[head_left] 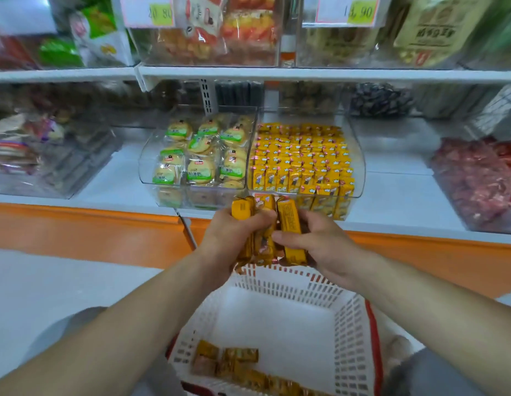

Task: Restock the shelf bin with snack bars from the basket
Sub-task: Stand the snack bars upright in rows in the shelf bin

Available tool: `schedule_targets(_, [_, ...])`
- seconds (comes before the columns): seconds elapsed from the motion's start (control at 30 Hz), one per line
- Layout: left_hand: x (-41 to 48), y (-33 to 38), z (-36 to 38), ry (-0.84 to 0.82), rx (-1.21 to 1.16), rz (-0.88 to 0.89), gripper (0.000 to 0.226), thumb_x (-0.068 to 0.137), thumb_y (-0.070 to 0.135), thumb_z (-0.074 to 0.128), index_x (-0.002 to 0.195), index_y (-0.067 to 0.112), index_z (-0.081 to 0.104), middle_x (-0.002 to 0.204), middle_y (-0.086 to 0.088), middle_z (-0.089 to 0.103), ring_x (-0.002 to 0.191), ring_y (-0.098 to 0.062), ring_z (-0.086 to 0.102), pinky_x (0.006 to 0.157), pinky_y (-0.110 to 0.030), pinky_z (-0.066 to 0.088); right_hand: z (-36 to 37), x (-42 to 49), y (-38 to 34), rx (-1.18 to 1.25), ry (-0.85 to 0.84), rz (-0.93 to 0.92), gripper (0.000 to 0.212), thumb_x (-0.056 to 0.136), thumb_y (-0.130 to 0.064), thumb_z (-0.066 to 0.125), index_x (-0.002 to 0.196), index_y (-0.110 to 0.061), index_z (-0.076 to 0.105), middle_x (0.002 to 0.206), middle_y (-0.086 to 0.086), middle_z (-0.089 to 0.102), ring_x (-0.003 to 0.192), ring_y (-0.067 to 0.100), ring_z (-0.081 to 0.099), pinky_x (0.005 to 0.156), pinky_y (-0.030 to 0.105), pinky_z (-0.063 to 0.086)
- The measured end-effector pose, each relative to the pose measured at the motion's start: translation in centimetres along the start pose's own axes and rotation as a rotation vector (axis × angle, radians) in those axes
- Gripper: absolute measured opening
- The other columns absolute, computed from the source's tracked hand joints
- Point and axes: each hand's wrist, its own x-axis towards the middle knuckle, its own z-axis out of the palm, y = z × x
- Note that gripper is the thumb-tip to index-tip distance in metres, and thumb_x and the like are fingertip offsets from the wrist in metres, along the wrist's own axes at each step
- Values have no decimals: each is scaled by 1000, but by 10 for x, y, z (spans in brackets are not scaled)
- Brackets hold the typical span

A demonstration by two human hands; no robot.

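Observation:
Both my hands hold a bunch of yellow snack bars point(290, 224) upright above the white basket point(354, 318), just in front of the shelf. My left hand point(234, 232) grips the left side of the bunch. My right hand point(320, 241) grips the right side, thumb across one bar. The clear shelf bin point(358, 164) behind them is packed with rows of the same yellow bars. Several more bars point(240, 364) lie at the basket's near left corner.
A clear bin of round green-labelled cakes point(200, 158) stands left of the yellow bin. A bin of red sweets point(477, 178) is at the right, and other bins point(34, 155) at the left. An upper shelf point(305, 74) overhangs. The shelf's orange base point(91, 232) runs below.

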Motion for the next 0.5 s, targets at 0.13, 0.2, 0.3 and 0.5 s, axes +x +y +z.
schedule_targets(0.13, [11,-1,0,-31,-34,37,20,82,14,82,101,10,77,97,-19,78,84,-36,77,65,-39,62,0,6,2,-35,52,-1,38,80,-16,81,115,-18,66,101,7,74,86,20,73,64,29,54])
schedule_targets(0.2, [21,3,-2,-41,-54,52,16,83,13,80,99,12,79,98,-19,78,84,-37,77,65,-39,62,-1,15,-2,23,44,-14,29,81,-19,80,108,-22,71,96,4,76,80,16,73,61,26,54])
schedule_targets(0.3, [33,13,-5,-34,-62,102,31,81,16,81,110,8,75,100,-19,78,87,-38,77,69,-44,63,-4,29,-11,112,53,-29,10,86,-21,75,90,-30,79,85,0,74,68,14,69,52,28,52])
schedule_targets(0.5, [44,17,-9,-29,-87,103,50,65,27,84,111,10,71,99,-18,77,88,-38,76,71,-49,63,-12,51,-17,423,-54,114,35,96,-42,51,103,-12,67,68,5,56,49,17,50,43,25,39])
